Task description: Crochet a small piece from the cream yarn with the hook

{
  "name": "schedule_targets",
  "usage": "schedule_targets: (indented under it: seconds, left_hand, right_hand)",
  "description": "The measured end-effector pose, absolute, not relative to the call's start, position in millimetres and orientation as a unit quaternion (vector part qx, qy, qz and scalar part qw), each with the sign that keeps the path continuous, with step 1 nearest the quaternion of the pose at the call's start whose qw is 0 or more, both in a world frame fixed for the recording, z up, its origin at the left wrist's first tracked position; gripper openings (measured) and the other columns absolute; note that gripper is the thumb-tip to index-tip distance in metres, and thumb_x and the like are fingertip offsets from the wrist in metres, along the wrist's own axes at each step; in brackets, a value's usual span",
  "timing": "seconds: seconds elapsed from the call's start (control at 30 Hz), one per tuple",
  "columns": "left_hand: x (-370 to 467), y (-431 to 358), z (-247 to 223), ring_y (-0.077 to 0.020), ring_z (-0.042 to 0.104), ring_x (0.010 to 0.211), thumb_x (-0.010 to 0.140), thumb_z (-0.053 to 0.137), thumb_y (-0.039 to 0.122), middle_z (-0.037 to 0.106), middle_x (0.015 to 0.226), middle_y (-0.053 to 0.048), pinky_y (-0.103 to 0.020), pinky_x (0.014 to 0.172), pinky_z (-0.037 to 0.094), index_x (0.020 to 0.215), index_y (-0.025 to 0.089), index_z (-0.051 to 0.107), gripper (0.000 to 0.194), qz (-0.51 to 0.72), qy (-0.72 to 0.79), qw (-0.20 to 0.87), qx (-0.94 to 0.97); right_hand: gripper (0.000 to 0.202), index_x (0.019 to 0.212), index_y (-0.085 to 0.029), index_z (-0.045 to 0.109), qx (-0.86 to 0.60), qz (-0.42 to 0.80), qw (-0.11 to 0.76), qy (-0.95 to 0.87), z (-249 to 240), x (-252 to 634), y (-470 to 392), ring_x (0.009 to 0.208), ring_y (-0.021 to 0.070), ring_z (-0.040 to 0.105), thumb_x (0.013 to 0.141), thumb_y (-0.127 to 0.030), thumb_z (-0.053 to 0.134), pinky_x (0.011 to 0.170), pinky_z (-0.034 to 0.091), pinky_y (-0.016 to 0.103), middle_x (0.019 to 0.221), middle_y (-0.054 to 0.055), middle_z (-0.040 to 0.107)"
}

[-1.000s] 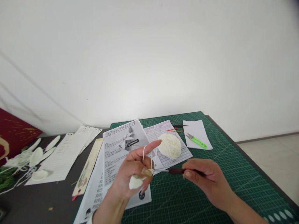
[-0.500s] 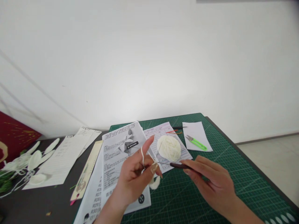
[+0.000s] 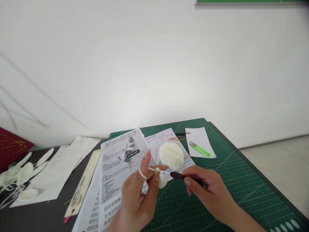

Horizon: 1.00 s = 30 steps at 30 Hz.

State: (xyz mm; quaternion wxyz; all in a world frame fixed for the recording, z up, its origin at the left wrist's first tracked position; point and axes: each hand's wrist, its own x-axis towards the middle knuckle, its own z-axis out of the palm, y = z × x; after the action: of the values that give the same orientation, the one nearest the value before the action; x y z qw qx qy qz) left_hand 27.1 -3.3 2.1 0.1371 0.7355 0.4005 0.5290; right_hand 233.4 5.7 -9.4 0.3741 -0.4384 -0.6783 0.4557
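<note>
My left hand (image 3: pixel 138 196) pinches a small white crochet piece (image 3: pixel 162 182) between thumb and fingers. White yarn (image 3: pixel 142 174) loops round its raised index finger and runs to the stitch. In my right hand (image 3: pixel 210 191) is a crochet hook (image 3: pixel 177 175) with a dark brown handle and a thin metal shaft, held from the right. The hook's tip meets the white stitch at my left fingertips; whether a loop lies over it is too small to tell. Just behind the hands sits a ball of white yarn (image 3: pixel 172 156) on a printed sheet.
Under the hands lies a green cutting mat (image 3: pixel 231 180). Instruction pages (image 3: pixel 116 174) cover its left part. Green thread snips (image 3: pixel 200 149) rest on a white paper (image 3: pixel 204 133). Leftward are a bookmark (image 3: pixel 83 183), handwritten sheets (image 3: pixel 60 167) and white crocheted petals (image 3: pixel 25 174).
The view has shifted slightly. My left index finger has bent lower, and my right hand has turned, bringing the hook's handle nearer the left fingertips. Both hands keep their holds.
</note>
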Motion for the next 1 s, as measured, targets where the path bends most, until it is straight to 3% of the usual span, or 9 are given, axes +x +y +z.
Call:
schedule_targets:
  seconds: [0.23,0.4,0.6,0.8,1.0]
  left_hand:
    - [30,-4,5,-0.0123,0.066,0.069,0.084,0.052,0.004,0.077,0.096,-0.005,-0.022,0.071,0.054,0.148,0.026,0.026,0.072,0.527,0.408,0.123,0.736]
    - [29,-9,5,-0.0153,0.066,0.075,0.088,0.051,0.007,0.076,0.090,-0.002,-0.026,0.071,0.052,0.150,0.028,0.017,0.073,0.509,0.447,0.209,0.705]
    - [25,-11,6,-0.0119,0.057,0.060,0.089,0.051,0.008,0.069,0.076,0.002,-0.023,0.059,0.048,0.149,0.031,0.023,0.069,0.504,0.440,0.264,0.694]
    - [23,-15,3,-0.0136,0.055,0.060,0.089,0.050,0.009,0.060,0.068,0.002,-0.025,0.056,0.043,0.147,0.027,0.029,0.065,0.505,0.450,0.223,0.702]
    - [28,-15,14,-0.0145,0.058,0.056,0.085,0.051,0.004,0.064,0.067,0.002,-0.024,0.053,0.046,0.148,0.029,0.025,0.073,0.492,0.439,0.125,0.741]
  right_hand:
    - [0.017,0.083,-0.020,0.070,-0.454,0.447,0.412,-0.652,-10,232,6,0.054,0.0119,0.053,0.086,-0.033,0.059,0.051,0.040,0.021,0.061,-0.001,0.062]
    - [0.016,0.080,-0.019,0.070,-0.440,0.457,0.437,-0.637,-12,231,8,0.053,0.0128,0.055,0.084,-0.032,0.061,0.050,0.042,0.022,0.058,-0.001,0.061]
    - [0.013,0.083,-0.020,0.069,-0.444,0.430,0.443,-0.649,-15,234,8,0.056,0.0142,0.058,0.085,-0.029,0.061,0.052,0.045,0.023,0.062,0.000,0.064]
    - [0.010,0.088,-0.022,0.066,-0.422,0.300,0.470,-0.715,-14,232,4,0.058,0.0129,0.062,0.087,-0.021,0.056,0.053,0.046,0.020,0.071,0.000,0.069]
    - [0.014,0.096,-0.021,0.061,-0.393,0.208,0.475,-0.759,-16,230,0,0.059,0.0132,0.065,0.089,-0.014,0.051,0.053,0.048,0.021,0.074,0.001,0.070]
